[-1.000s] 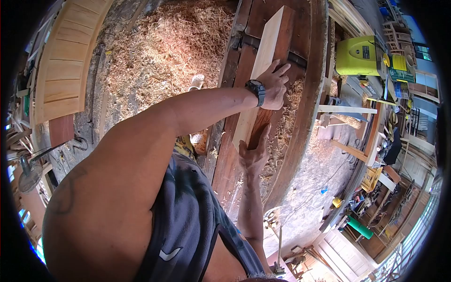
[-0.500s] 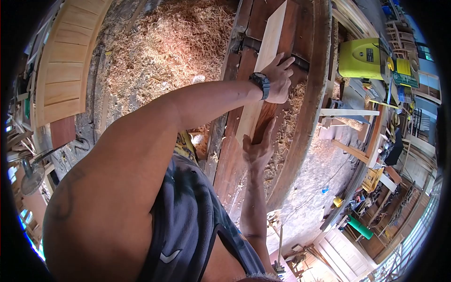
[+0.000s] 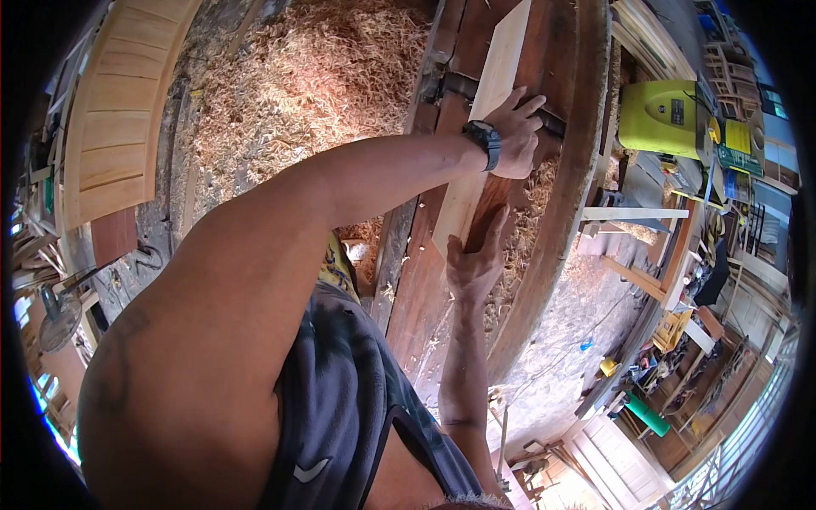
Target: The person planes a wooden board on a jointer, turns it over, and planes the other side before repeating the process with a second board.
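Two hands are on the pale-and-brown board (image 3: pixel 463 208) I have in view: the left hand (image 3: pixel 516 140) lies across it with fingers spread, while the right hand (image 3: pixel 478 263) grips its lower end between thumb and fingers. I see the board lying lengthwise on the workbench (image 3: pixel 557 225), between its long edges, with wood shavings (image 3: pixel 520 223) just beside its brown side and a dark watch (image 3: pixel 483 144) on the left wrist.
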The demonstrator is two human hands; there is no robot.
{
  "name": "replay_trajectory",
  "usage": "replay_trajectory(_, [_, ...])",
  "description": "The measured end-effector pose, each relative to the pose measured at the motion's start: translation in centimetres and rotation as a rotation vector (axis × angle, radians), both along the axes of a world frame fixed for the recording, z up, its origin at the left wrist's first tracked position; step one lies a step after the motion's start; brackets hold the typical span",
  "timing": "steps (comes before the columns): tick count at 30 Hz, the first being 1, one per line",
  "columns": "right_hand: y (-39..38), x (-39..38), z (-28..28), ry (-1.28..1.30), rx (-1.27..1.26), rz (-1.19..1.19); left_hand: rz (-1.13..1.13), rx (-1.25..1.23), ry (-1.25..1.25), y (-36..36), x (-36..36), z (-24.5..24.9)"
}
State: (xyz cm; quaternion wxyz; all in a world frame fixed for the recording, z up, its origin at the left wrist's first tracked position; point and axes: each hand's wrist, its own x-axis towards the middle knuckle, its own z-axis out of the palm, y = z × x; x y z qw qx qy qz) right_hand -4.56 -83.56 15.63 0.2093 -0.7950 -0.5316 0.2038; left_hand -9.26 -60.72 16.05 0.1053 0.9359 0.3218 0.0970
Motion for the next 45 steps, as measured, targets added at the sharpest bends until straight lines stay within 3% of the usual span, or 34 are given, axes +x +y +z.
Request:
replay_trajectory(3, [0.8, 0.2, -0.5, -0.054, 0.148, 0.059, -0.003, 0.003, 0.022, 0.8, 0.1, 0.0])
replay_trajectory(9, [2.5, 0.2, 0.2, 0.032, -0.047, -0.024, 0.004, 0.057, 0.012, 2.3, 0.3, -0.4])
replay_trajectory(11, [3.1, 0.3, 0.2, 0.013, 0.09, 0.045, 0.002, 0.054, 0.017, 2.9, 0.3, -0.5])
replay_trajectory(17, [4.8, 0.6, -0.3, -0.057, 0.166, 0.107, 0.001, 0.061, 0.03, 4.6, 0.6, -0.7])
replay_trajectory(20, [5.5, 0.4, 0.2, -0.007, 0.021, 0.023, -0.007, 0.084, 0.025, 5.5, 0.6, -0.8])
replay_trajectory(24, [6.4, 0.6, -0.5, -0.047, 0.101, 0.045, -0.008, 0.07, 0.032, 6.3, 0.7, -0.5])
replay_trajectory(27, [7.4, 0.6, 0.1, 0.023, -0.009, -0.005, 0.0, 0.072, 0.036, 7.2, 0.9, -0.7])
replay_trajectory(29, [8.1, 0.9, -0.5, -0.071, 0.114, 0.052, 0.002, 0.084, 0.049, 7.8, 1.0, -0.7])
replay_trajectory(36, [10.3, 1.2, -0.3, -0.075, 0.078, 0.041, 0.002, 0.113, 0.074, 9.8, 1.5, -1.0])
replay_trajectory(38, [10.8, 1.5, -0.8, -0.142, 0.198, 0.104, 0.021, 0.153, 0.061, 10.4, 1.6, -1.1])
replay_trajectory(45, [12.8, 1.6, -0.5, -0.043, 0.027, 0.031, 0.037, 0.193, 0.069, 12.3, 2.2, -1.4])
